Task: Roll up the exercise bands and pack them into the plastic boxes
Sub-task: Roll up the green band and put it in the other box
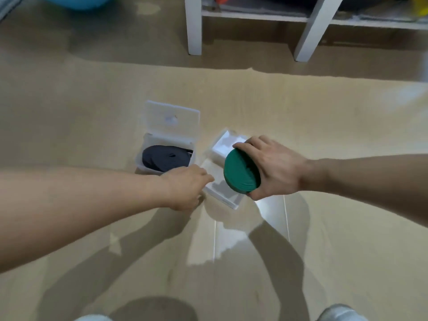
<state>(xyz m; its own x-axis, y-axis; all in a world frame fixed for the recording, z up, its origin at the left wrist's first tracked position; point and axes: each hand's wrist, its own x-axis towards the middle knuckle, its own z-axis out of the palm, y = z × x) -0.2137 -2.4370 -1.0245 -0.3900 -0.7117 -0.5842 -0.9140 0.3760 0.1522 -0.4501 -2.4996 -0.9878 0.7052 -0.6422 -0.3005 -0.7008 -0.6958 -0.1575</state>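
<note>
My right hand (275,167) grips a rolled green exercise band (240,171) and holds it just above an open clear plastic box (222,195) on the floor. That box's lid (225,144) lies tilted back behind the roll. My left hand (187,189) reaches to the near left edge of this box, its fingers curled; I cannot tell whether it pinches the rim. To the left stands a second clear box (148,158) with a rolled dark grey band (165,157) inside and its lid (172,121) standing open.
Glossy beige floor tiles (324,251) spread all around. White shelf legs (194,26) and a low shelf stand at the back right. A blue rounded object (78,2) lies at the top left. My knees show at the bottom edge.
</note>
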